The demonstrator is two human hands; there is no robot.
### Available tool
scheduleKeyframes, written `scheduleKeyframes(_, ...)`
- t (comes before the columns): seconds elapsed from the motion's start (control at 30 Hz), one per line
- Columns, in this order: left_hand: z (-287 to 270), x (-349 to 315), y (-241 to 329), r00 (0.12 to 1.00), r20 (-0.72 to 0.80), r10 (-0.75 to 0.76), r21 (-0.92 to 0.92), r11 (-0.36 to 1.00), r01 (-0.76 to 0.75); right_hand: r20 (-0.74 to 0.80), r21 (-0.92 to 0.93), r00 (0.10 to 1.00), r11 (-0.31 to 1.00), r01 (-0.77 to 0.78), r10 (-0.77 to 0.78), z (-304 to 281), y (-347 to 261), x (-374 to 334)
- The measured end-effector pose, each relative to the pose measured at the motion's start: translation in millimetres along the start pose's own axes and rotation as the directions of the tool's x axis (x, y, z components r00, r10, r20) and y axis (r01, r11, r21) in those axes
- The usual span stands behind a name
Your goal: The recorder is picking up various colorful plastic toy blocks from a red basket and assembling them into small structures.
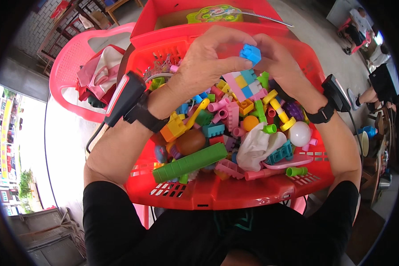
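Note:
Above the far part of a red basket (204, 195), my left hand (210, 53) is closed with its thumb against a blue toy brick (251, 53). My right hand (281, 62) curls in from the other side, its fingers at the same brick and partly hidden. Just below the brick is a block of joined pink, yellow, teal and white bricks (241, 82); I cannot tell whether a hand supports it. Loose toys fill the basket, among them a long green brick bar (190, 162), a white ball (299, 134) and a crumpled white bag (258, 148).
Behind the basket stands a red box (150, 22) with a yellow-green toy (215, 14) on it. A pink plastic chair (68, 57) holding cloth is at the left. A seated person (360, 24) and other people are at the far right.

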State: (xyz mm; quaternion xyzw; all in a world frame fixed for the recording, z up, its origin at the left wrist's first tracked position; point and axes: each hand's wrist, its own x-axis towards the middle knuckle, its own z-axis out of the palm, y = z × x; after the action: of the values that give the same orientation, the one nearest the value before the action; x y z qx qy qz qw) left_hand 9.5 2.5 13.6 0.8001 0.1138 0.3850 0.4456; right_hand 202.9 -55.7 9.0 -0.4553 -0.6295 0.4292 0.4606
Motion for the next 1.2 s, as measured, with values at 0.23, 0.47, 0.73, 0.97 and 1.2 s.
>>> scheduleKeyframes(0.23, 4.8, -0.6, -7.9, 0.992, 0.082, -0.094, -0.252, 0.961, 0.112, 0.012, 0.148, 0.996, 0.985, -0.092, 0.091, 5.5, -3.5, -6.2)
scheduleKeyframes(0.47, 2.9, -2.9, -10.5, 0.98, 0.057, -0.189, -0.191, 0.962, 0.196, 0.103, -0.045, 0.993, 0.998, -0.049, 0.054, 2.2, -2.8, -7.6)
scheduleKeyframes(0.73, 6.1, -2.8, -16.6, 0.989, 0.064, -0.133, -0.016, 0.991, 0.135, 0.0, -0.347, 0.981, 0.92, 0.181, -0.193, -2.0, -3.0, -2.9)
scheduleKeyframes(0.97, 8.0, -4.5, -15.3, 0.978, 0.06, -0.201, -0.044, 0.978, 0.204, -0.05, -0.294, 0.979, 0.939, 0.176, -0.199, 4.3, -7.9, -5.8)
scheduleKeyframes(1.2, -1.9, -1.5, -18.0, 0.861, -0.04, -0.508, -0.443, 0.781, 0.44, -0.067, -0.036, 0.997, 0.999, 0.036, -0.039, -11.6, -15.9, -3.7)
